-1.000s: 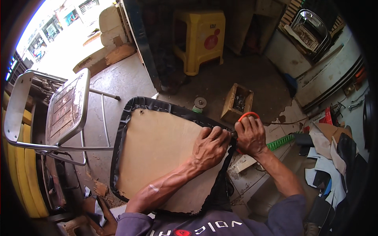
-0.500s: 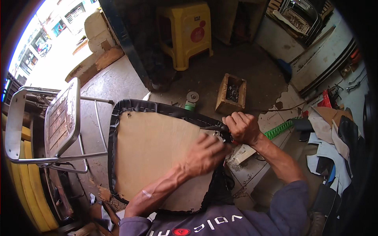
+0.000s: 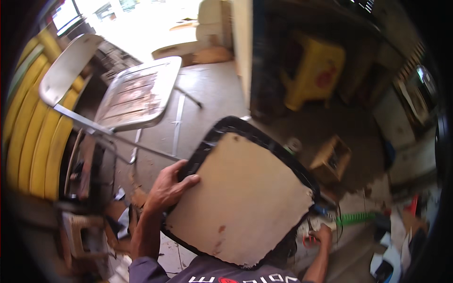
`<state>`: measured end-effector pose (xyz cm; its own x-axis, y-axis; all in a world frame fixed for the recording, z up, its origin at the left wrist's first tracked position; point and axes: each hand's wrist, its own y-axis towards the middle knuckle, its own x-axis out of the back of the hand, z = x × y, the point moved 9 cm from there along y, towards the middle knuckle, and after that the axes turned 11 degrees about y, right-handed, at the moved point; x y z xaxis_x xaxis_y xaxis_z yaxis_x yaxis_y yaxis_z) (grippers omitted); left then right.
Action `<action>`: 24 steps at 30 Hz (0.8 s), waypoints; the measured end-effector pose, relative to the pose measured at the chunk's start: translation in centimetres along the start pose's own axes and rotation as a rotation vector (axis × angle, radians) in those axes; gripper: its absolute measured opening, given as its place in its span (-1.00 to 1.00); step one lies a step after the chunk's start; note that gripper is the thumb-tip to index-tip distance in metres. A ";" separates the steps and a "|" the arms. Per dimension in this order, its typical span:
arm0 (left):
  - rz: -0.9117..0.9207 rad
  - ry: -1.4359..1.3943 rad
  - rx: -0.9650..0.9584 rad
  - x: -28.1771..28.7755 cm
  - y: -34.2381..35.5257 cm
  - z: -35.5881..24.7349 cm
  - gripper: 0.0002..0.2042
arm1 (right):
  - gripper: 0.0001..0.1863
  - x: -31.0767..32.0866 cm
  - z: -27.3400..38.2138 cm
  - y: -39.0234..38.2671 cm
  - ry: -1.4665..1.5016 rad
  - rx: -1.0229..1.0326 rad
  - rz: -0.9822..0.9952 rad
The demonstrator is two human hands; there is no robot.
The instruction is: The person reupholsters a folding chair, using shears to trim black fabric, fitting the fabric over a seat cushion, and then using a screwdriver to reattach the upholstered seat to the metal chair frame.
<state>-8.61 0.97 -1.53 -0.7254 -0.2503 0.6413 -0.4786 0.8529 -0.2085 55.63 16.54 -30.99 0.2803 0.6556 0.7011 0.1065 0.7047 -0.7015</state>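
A chair seat pad (image 3: 245, 193), with a pale board underside and black covering folded over its rim, lies tilted in front of me. My left hand (image 3: 171, 187) grips its left edge, thumb on the board and fingers round the black rim. At the pad's lower right, my right hand (image 3: 322, 234) is closed on scissors (image 3: 309, 241) with red handles. Motion blurs their details. Loose black covering (image 3: 286, 245) hangs at the pad's lower right edge. Near the right corner of the pad is a blue tool fitting (image 3: 323, 212) joined to a green coiled hose (image 3: 355, 218).
A rusty metal folding chair (image 3: 134, 96) stands at the left beside stacked yellow cushions (image 3: 35, 155). Beyond the pad are a wooden box (image 3: 325, 158) of small dark pieces and a yellow stool (image 3: 314, 70). Scraps of material (image 3: 389, 259) lie at the right.
The view has swung left. My left hand has gone from above the board to the pad's left edge. My right hand has moved from the far right corner down beside the pad, which is now turned.
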 end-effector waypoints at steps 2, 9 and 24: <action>0.122 -0.399 0.024 2.1 -1.5 -3.0 -0.48 | 0.12 4.9 6.8 -4.7 0.621 0.233 0.091; -0.966 -0.414 -0.517 24.9 -10.1 -12.3 -0.67 | -0.20 21.6 39.6 -29.0 0.830 1.259 -0.377; -0.683 0.844 -0.389 14.7 6.0 7.9 -0.24 | -0.55 14.5 40.9 -34.0 0.173 1.132 -0.448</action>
<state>-26.03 -1.19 0.80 0.2581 -0.4529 0.8534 -0.3527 0.7782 0.5197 17.04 13.21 8.26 0.5642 0.3110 0.7648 -0.6374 0.7528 0.1642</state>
